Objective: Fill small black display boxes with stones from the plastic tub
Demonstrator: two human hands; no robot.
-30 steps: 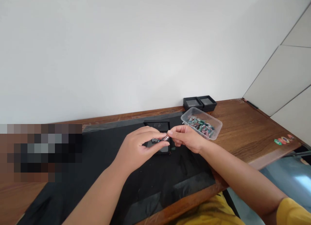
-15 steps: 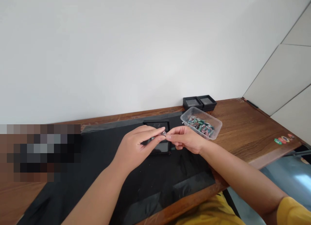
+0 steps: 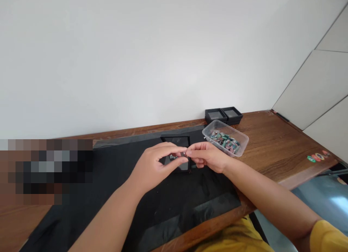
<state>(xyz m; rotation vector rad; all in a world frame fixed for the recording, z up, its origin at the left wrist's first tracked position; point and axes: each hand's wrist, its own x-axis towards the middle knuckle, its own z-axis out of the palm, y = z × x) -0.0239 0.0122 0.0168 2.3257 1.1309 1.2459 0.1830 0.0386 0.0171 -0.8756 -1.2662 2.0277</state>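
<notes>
Small shiny piece (image 3: 183, 154) is pinched by thumb and fingers of left hand (image 3: 152, 163), touched at its 3 o'clock side by right hand (image 3: 208, 156); seen over black case (image 3: 178, 140). Plastic tub (image 3: 243, 149) of coloured pieces placed at 2 o'clock.

The black mat (image 3: 174, 197) leaves room nearside; a plastic tub (image 3: 208, 130) blocks its far-right corner.

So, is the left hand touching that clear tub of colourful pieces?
Apart: the head view plainly shows dark mat between the left hand and clear tub.
</notes>
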